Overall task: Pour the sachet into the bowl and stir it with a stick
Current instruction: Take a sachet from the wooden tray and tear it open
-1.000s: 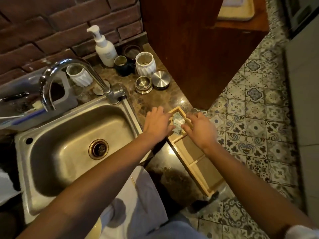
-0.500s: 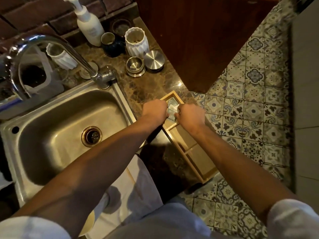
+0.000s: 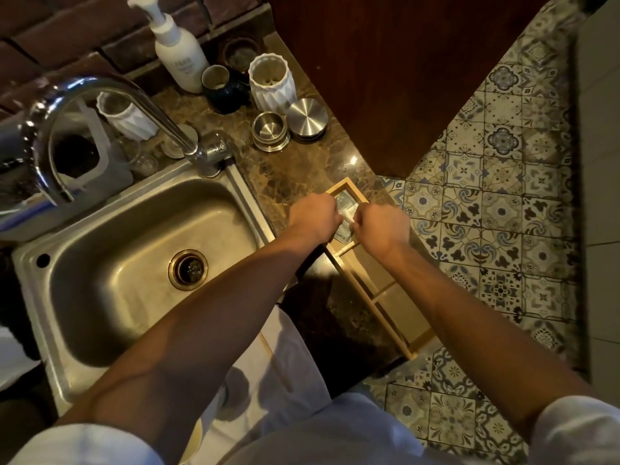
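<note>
A pale silvery sachet (image 3: 347, 213) shows between my two hands, above the far compartment of a long wooden divided tray (image 3: 385, 290) on the dark marble counter. My left hand (image 3: 313, 218) is curled at the sachet's left edge, my right hand (image 3: 382, 226) curled at its right edge; both seem to pinch it, fingertips hidden. More sachets lie in that compartment under my hands. A small steel bowl (image 3: 270, 130) sits on the counter beyond, next to a round steel lid (image 3: 307, 117). No stick is visible.
A steel sink (image 3: 141, 263) with a curved tap (image 3: 100, 95) fills the left. Behind stand a pump bottle (image 3: 179, 58), two white ribbed cups (image 3: 271, 82), a dark cup (image 3: 221, 85). A wooden cabinet (image 3: 385, 62) and patterned tiled floor (image 3: 503, 213) lie right.
My hands have closed in on the sachet over the tray's far compartment, from spread fingers to curled fists. The view has tilted down slightly.
</note>
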Demonstrator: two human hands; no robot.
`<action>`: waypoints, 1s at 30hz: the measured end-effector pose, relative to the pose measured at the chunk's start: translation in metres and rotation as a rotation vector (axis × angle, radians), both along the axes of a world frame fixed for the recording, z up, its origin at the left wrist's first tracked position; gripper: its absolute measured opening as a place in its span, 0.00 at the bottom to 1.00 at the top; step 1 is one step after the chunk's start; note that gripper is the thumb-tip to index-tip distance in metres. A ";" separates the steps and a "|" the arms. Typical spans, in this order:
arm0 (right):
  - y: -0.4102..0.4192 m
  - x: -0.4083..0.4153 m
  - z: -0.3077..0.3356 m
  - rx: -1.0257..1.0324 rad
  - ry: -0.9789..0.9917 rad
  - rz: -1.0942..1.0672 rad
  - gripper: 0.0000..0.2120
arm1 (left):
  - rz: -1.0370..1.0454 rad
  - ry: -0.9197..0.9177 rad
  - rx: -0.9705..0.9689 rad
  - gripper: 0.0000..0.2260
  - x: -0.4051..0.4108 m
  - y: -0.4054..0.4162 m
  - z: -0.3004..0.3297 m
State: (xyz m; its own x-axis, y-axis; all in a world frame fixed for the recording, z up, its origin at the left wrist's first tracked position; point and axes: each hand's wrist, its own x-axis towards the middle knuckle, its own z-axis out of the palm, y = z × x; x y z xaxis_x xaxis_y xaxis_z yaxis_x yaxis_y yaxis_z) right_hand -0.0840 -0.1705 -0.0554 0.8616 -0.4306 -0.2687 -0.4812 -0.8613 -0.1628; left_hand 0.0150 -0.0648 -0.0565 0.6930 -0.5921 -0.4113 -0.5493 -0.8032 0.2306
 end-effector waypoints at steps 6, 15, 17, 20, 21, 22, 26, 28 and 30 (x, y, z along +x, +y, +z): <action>-0.001 -0.005 -0.006 0.031 -0.058 -0.011 0.07 | -0.047 0.092 -0.011 0.10 0.008 -0.001 0.003; 0.000 -0.017 -0.006 0.141 -0.149 0.046 0.05 | -0.085 0.247 -0.177 0.10 0.008 0.011 0.014; -0.002 -0.021 -0.004 0.227 -0.198 0.035 0.05 | -0.062 0.304 -0.225 0.09 0.008 0.018 0.016; 0.000 -0.023 0.002 0.405 -0.244 0.012 0.04 | -0.036 0.339 -0.299 0.09 0.010 0.029 0.023; 0.003 -0.024 0.005 0.448 -0.262 0.008 0.04 | -0.031 0.350 -0.325 0.08 0.009 0.033 0.027; 0.006 -0.025 0.008 0.485 -0.284 0.003 0.05 | -0.028 0.359 -0.355 0.08 0.009 0.037 0.032; 0.022 -0.025 0.030 0.695 -0.356 -0.095 0.07 | -0.018 0.313 -0.483 0.07 0.005 0.058 0.057; 0.031 -0.026 0.044 0.825 -0.395 -0.172 0.09 | 0.005 0.324 -0.552 0.06 0.001 0.070 0.072; 0.040 -0.027 0.062 0.933 -0.416 -0.207 0.12 | 0.028 0.332 -0.636 0.06 -0.006 0.083 0.091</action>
State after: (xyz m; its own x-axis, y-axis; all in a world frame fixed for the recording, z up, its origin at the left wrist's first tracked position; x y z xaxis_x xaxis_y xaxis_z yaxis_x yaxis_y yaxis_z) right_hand -0.1112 -0.1306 0.0066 0.8953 -0.3548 -0.2694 -0.3586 -0.2152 -0.9084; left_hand 0.0089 0.0178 0.0346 0.6099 -0.7709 -0.1837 -0.3502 -0.4701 0.8101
